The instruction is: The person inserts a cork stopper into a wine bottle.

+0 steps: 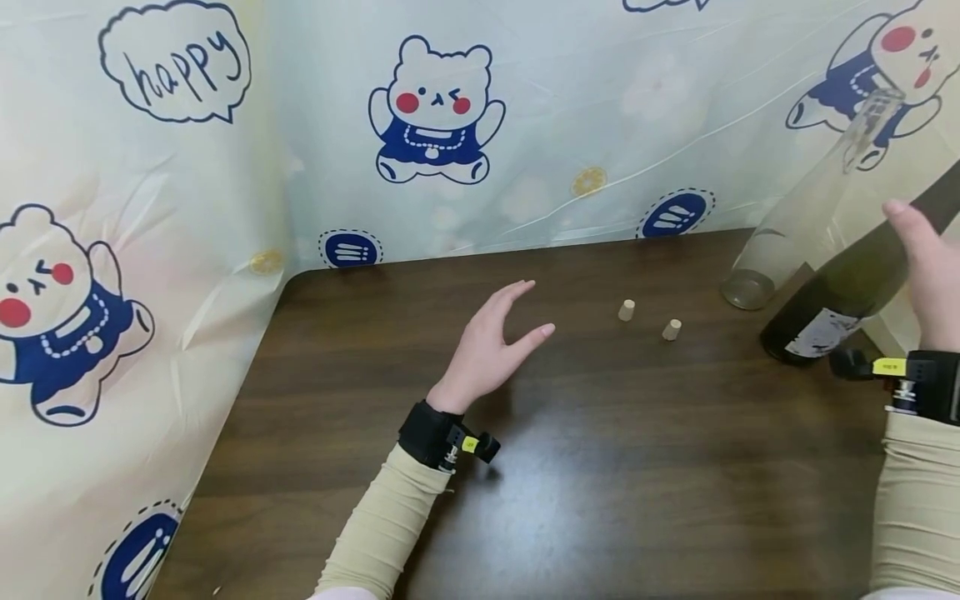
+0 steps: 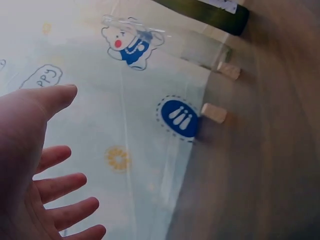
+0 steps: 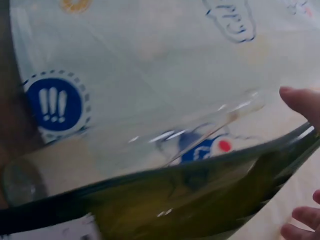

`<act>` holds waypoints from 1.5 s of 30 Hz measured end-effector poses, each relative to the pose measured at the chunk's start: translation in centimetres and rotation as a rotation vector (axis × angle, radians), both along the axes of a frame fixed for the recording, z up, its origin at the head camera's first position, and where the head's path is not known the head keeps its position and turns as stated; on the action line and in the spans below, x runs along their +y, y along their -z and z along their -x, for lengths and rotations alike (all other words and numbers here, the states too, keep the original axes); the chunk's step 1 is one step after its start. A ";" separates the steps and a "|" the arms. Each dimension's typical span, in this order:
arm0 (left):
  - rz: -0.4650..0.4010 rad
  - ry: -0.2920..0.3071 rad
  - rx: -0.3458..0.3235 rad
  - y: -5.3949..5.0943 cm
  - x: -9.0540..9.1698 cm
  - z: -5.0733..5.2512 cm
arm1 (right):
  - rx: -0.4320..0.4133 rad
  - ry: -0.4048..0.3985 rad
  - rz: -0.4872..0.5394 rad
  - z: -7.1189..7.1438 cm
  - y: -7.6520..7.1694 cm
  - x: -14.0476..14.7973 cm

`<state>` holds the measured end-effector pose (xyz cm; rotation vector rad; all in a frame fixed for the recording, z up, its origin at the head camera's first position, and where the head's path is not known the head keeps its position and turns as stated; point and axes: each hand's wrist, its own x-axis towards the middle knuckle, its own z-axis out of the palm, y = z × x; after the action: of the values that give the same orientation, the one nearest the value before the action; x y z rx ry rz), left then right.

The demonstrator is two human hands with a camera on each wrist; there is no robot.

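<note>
Right hand (image 1: pixel 930 275) is at the green bottle (image 1: pixel 840 283), which stands by the desk (image 1: pixel 712 442)'s far right corner. Thumb raised, fingers wide; in the right wrist view the upper part of the green bottle runs toward the gap between thumb and fingers. No closed hold visible. Whether the palm touches glass: cannot tell.

Clear bottle (image 1: pixel 791 221) is just beside the green bottle, closer to the desk's far edge. Both slant in the head view; true tilt or lens effect, cannot tell. Green bottle bears a white label (image 1: pixel 822 333) low on its body.

Left hand (image 1: pixel 487 350) hovers over the desk's far half, left of middle. Thumb wide of the fingers, nothing between them. Nearest things: far cork (image 1: pixel 627 310) and near cork (image 1: pixel 672 330), apart from each other, between this hand and the bottles.

Judgement on handling: the step in hand looks like a reach around the green bottle. A good grip needs thumb and fingers brought in evenly on opposite sides, so the glass is not nudged over. The clear bottle is the main hazard; knuckles should stay off it, and any lift is best straight up, with no sideways swing. Smooth glass probably slides, so contact should be broad and firm. The left hand does well to keep clear of the corks, which look light and apt to roll.
</note>
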<state>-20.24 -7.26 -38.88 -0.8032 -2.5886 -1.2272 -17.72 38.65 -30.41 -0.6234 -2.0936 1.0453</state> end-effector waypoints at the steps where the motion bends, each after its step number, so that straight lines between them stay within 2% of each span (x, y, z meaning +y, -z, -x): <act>1: 0.000 0.006 -0.007 0.2 0.2 -0.1 | -0.037 0.017 0.054 0.0 0.6 0.1; 4: 0.003 0.026 -0.020 0.7 0.8 -0.3 | -0.119 0.050 0.165 0.3 2.3 0.5; 6: 0.003 0.039 -0.022 0.9 1.2 -0.5 | -0.150 0.033 0.226 0.4 3.1 0.7; 9: 0.008 0.049 -0.025 1.1 1.6 -0.8 | -0.149 -0.031 0.213 0.7 4.0 0.9; 13: 0.009 0.057 -0.034 1.2 2.2 -1.1 | -0.105 -0.090 0.111 1.3 4.5 1.0; 17: 0.005 0.069 -0.032 1.0 2.9 -1.2 | -0.072 -0.093 0.076 1.7 4.2 0.8; 19: 0.008 0.072 -0.027 0.8 3.2 -1.2 | -0.085 -0.090 0.083 1.5 3.7 0.3; 24: 0.016 0.093 -0.001 -0.5 4.2 -1.1 | -0.104 -0.117 0.095 0.8 1.2 -1.8; 26: 0.023 0.111 0.011 -1.1 4.7 -1.1 | -0.052 -0.177 0.104 0.7 0.0 -3.1; 28: 0.030 0.134 0.023 -1.8 5.3 -1.2 | 0.038 -0.264 0.100 0.8 -1.2 -4.6; 32: 0.037 0.176 0.026 -3.0 6.5 -1.3 | 0.168 -0.510 0.170 1.1 -3.1 -8.2; 36: 0.008 0.221 0.001 -4.1 7.9 -1.4 | 0.267 -0.799 0.290 1.4 -3.7 -12.5; 39: -0.067 0.253 0.022 -4.9 8.8 -1.1 | 0.319 -0.976 0.341 1.7 -3.5 -15.9; 42: -0.169 0.229 0.092 -5.3 8.9 -0.7 | 0.315 -1.067 0.362 2.0 -3.3 -18.9; 45: -0.226 0.142 0.165 -5.4 8.2 -0.3 | 0.301 -1.094 0.358 2.3 -3.1 -21.4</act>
<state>-19.92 0.94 -33.48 -1.0077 -2.2477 -1.3967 -20.05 17.29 -27.34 0.6158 -1.9343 1.9649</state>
